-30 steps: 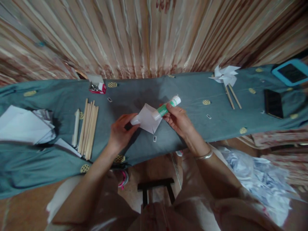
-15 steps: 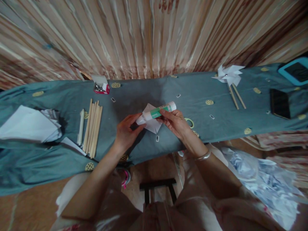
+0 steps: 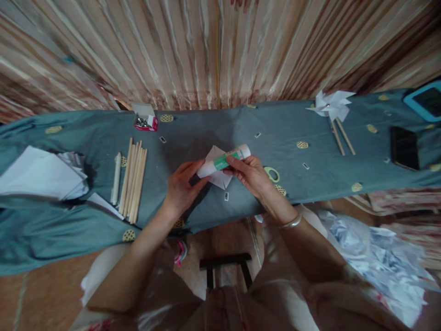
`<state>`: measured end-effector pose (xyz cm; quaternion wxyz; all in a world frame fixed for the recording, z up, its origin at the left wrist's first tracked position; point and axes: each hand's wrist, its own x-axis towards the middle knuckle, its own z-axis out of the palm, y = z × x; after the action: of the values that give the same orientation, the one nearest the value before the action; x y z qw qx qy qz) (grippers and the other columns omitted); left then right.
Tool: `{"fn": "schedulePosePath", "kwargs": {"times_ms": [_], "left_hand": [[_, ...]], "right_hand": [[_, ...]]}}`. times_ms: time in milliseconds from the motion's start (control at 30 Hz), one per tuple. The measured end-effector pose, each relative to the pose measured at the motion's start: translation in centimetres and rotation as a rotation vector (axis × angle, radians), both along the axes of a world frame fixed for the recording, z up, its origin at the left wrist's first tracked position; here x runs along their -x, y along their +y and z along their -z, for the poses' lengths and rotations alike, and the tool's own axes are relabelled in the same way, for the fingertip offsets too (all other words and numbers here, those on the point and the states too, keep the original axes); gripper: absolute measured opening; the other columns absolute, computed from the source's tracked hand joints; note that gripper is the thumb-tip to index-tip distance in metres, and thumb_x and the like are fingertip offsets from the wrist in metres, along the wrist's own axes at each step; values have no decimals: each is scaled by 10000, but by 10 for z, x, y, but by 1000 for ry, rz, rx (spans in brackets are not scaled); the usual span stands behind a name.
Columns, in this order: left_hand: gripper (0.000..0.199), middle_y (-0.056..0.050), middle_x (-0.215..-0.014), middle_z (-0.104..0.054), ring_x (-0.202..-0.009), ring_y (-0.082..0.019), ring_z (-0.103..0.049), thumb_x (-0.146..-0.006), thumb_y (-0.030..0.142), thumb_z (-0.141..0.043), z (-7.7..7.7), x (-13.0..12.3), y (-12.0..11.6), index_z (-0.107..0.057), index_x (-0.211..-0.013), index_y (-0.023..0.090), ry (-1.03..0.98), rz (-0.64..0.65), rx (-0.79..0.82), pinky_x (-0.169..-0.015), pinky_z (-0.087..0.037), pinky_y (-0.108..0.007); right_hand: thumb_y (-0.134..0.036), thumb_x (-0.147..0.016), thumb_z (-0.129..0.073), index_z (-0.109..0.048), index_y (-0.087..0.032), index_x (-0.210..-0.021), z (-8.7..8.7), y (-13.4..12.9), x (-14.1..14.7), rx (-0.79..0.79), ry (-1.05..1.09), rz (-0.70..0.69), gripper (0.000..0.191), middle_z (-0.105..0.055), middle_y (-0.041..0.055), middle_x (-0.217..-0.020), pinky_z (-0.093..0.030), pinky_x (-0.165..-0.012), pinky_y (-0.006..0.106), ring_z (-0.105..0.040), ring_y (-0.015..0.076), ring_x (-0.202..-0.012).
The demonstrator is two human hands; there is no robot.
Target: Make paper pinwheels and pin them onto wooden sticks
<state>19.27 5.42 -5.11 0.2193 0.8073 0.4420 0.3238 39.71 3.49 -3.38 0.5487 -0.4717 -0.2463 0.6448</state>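
A white and green glue stick [image 3: 221, 162] is held level between my two hands, above the table. My right hand [image 3: 248, 174] is closed around its labelled body, thumb on the green band. At the white left end, my left hand [image 3: 184, 184] pinches the tube between thumb and fingers. Beneath the glue stick lies a square of white paper [image 3: 223, 180] with slits running in from its corners. Part of the paper is hidden by the tube. Right of my right hand are the pale green handles of scissors [image 3: 272, 174], partly covered.
To the left are wooden sticks [image 3: 133, 181], a white candle-like tube [image 3: 116, 179], a paper stack [image 3: 39, 174] and a small box of metal pins [image 3: 145, 120]. To the right lie a paper pinwheel [image 3: 332, 106], a phone [image 3: 404, 148] and a blue-framed tablet [image 3: 425, 102]. A plastic bag [image 3: 379, 262] sits below.
The glue stick's left end looked stepped and narrower before; now it forms one smooth tube. Both hands keep their hold, and the view has shifted slightly.
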Motion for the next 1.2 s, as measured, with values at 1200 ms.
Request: {"fn": "schedulePosePath", "kwargs": {"times_ms": [1200], "left_hand": [[362, -52, -1020, -712, -969, -248, -651, -908, 439, -620, 4, 66, 25, -692, -1110, 147, 223, -243, -114, -875, -525, -438]], "right_hand": [[-271, -833, -662, -760, -223, -873, 19, -10, -19, -372, -905, -113, 117, -774, 25, -875, -562, -724, 318, -698, 174, -758]]}}
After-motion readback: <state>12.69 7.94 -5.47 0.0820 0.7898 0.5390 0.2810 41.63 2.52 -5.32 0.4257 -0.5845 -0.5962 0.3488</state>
